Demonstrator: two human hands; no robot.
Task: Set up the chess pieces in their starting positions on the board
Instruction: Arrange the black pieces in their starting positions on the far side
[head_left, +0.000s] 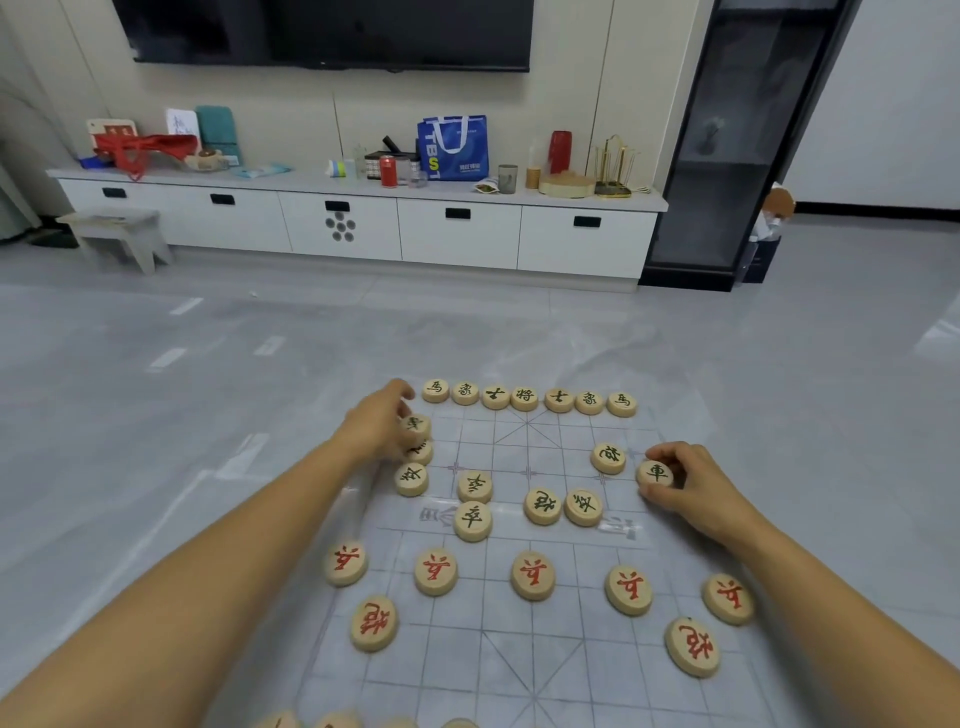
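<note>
Clear gridded board (519, 649) flat on floor. Seven black-lettered discs (524, 398) line far edge; five red soldiers (532, 576) in a row; loose black discs (542, 505) scattered mid-board and at both side edges.

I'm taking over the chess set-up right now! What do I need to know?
The left hand holds a blurred piece near the far left corner.
The right hand pinches a black piece at the right edge of the board.
Done: the far row has seven black pieces, its corners not yet filled. Five red soldiers and two red cannons are placed.
Left: the loose black pieces in the middle need their spots. The nearest row is mostly out of view.
</note>
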